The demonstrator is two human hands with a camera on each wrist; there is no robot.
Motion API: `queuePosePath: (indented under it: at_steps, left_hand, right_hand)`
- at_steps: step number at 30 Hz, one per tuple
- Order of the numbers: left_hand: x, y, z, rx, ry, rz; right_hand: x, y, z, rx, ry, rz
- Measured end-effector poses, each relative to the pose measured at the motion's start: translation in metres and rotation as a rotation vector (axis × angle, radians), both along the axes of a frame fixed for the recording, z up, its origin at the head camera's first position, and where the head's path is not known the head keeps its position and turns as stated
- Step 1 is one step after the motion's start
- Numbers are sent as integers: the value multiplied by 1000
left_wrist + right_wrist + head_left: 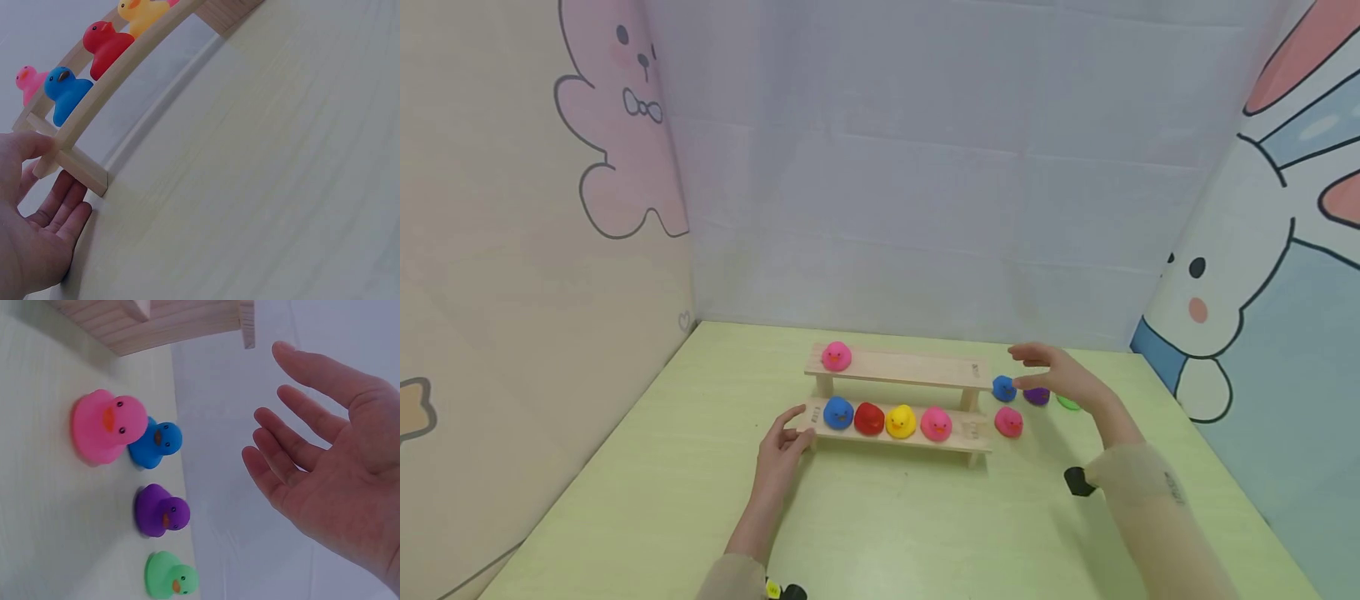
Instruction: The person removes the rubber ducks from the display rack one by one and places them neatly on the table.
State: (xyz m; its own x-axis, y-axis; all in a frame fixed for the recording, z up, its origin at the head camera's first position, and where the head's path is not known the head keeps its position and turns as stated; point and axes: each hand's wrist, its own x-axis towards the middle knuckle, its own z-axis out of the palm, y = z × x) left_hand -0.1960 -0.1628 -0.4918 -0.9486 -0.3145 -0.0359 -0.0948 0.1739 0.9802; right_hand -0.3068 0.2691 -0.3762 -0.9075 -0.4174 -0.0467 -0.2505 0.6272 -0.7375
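A two-tier wooden shelf (917, 369) stands on the table. My left hand (780, 450) grips the left end of its lower board, thumb at the front edge in the left wrist view. On that board sit a blue duck (838, 413), a red duck (869, 419), a yellow duck (901, 422) and a pink duck (936, 424). Another pink duck (837, 357) sits at the upper board's left end. My right hand (1060, 377) hovers right of the shelf with relaxed, spread fingers and nothing in it. Below it are a blue duck (156, 442) and a purple duck (161, 511).
On the table right of the shelf, a pink duck (107, 428) sits nearest the front. A green duck (170, 576) stands farthest right, partly hidden by my right hand in the head view. A pale curtain (910, 167) hangs behind the table (880, 525).
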Motion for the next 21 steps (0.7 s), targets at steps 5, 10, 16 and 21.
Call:
queuePosePath:
  at_steps: [5,10,16,21]
  left_hand:
    - [-2,1,-2,-9,-7,14]
    - [-3,0,-3,-10,-21,27]
    - [-2,0,-2,-12,-19,13]
    - [-3,0,-2,-4,-17,25]
  right_hand:
    - [-7,-17,15,-24,35,-12]
    - [-12,-45,20,-65,78,11]
    - [-16,-89,18,-146,86,62]
    - [-21,-128,13,-226,40,77]
